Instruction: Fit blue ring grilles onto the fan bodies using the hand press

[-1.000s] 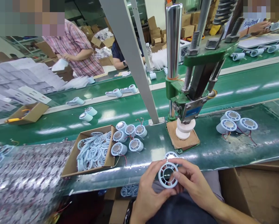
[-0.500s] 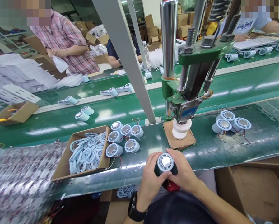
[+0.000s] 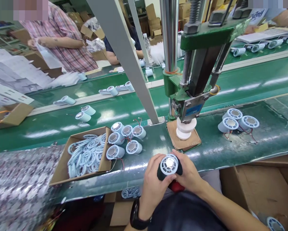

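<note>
Both hands grip one light-blue cylindrical motor housing (image 3: pixel 169 164), its ringed end with a silver disc facing up. My left hand (image 3: pixel 151 176) wraps its left side and my right hand (image 3: pixel 190 175) its right side, thumbs meeting at the front. Something dark shows around the housing between my palms. Just beyond my hands stands a green press (image 3: pixel 201 41), whose white round pressing head (image 3: pixel 186 128) sits low over a brown pad (image 3: pixel 194 141). Several similar housings (image 3: pixel 133 147) with thin red wires stand to the left, and three more housings (image 3: pixel 230 124) to the right.
An open cardboard box (image 3: pixel 80 157) of light-blue rings stands left, beside bubble wrap (image 3: pixel 21 179). A slanted grey post (image 3: pixel 124 54) rises behind the bench. Beyond runs a green conveyor (image 3: pixel 115 112). Two co-workers and a third person's arm are across it. A carton (image 3: pixel 261 189) lies lower right.
The view has shifted slightly. My hands still hold the housing, its top tipped a little. Across the conveyor, the co-worker in plaid has moved the white bag. A light-blue part now shows at lower right.
</note>
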Available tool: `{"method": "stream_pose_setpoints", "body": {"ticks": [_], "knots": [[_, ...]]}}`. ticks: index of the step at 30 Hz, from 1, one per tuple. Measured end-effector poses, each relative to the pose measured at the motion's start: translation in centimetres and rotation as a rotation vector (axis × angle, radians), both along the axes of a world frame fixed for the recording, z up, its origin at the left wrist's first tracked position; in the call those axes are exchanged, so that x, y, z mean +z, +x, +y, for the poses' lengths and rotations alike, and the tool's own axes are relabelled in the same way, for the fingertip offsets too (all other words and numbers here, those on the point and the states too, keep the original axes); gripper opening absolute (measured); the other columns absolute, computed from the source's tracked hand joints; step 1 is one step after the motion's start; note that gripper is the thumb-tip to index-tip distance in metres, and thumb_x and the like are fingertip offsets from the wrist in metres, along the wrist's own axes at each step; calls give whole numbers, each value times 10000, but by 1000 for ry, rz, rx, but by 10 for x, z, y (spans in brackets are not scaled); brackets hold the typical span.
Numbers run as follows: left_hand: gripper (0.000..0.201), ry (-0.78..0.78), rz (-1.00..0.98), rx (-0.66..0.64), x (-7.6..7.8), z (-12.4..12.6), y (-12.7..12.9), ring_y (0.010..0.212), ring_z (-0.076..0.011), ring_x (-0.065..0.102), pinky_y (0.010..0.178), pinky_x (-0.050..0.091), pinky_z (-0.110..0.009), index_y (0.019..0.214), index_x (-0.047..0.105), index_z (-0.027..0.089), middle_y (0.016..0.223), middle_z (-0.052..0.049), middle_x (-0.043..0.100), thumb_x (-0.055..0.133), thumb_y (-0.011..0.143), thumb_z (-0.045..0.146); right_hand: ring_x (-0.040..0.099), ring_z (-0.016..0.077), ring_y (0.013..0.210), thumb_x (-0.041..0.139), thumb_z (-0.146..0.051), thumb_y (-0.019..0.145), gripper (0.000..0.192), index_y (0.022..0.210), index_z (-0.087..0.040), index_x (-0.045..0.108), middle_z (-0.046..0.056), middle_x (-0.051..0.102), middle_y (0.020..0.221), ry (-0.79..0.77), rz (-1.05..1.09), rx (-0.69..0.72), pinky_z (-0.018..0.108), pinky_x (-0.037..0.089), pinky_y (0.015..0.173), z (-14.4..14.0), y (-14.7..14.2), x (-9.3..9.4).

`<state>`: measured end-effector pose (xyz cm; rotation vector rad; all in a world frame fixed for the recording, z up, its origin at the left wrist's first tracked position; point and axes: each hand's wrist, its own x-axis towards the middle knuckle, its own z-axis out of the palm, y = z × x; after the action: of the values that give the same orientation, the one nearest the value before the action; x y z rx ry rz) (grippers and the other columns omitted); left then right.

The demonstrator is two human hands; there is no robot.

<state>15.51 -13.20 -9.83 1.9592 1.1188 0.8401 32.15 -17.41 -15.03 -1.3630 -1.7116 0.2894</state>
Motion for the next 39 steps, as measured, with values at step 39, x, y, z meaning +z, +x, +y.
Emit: {"method": "stream_pose_setpoints", "body": {"ticks": [39], "knots": [[480,-159,-54,-178,-23,-1,0,1368,-315,469,1143,384,-552,1428,435,212,1434,-162,510,549,976,326,675,255,1206,550,-40,734,762,1472,-217,487,109,670,1340,-181,63,22,425,581,1016,-2,2,5]]}}
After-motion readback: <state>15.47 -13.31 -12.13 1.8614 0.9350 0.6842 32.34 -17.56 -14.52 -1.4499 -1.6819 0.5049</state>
